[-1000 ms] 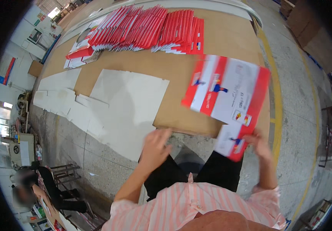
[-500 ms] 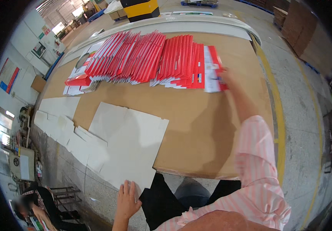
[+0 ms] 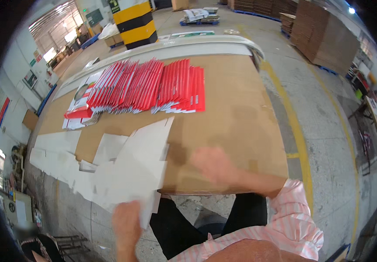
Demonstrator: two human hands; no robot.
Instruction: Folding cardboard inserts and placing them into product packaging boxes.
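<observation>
My left hand [image 3: 127,218] is closed on the near edge of a white flat cardboard sheet [image 3: 142,163]. The sheet is tilted up off the other white sheets [image 3: 51,163] at the table's left front. Smeared by motion, my right hand [image 3: 214,166] hovers over the brown tabletop [image 3: 236,109], to the right of the lifted sheet; its fingers cannot be made out. Farther back, a long row of red and white folded cartons [image 3: 140,85] leans overlapping across the table, away from both hands.
A yellow and black striped pillar [image 3: 136,26] stands beyond the table. Stacks of brown cardboard [image 3: 324,37] stand at the far right, near a yellow floor line [image 3: 291,113]. At the lower left a person [image 3: 42,246] is beside a dark metal rack [image 3: 70,244].
My right hand has left the right end of the carton row and come back toward me. My left hand has taken hold of the white sheet and raised it. The view has shifted.
</observation>
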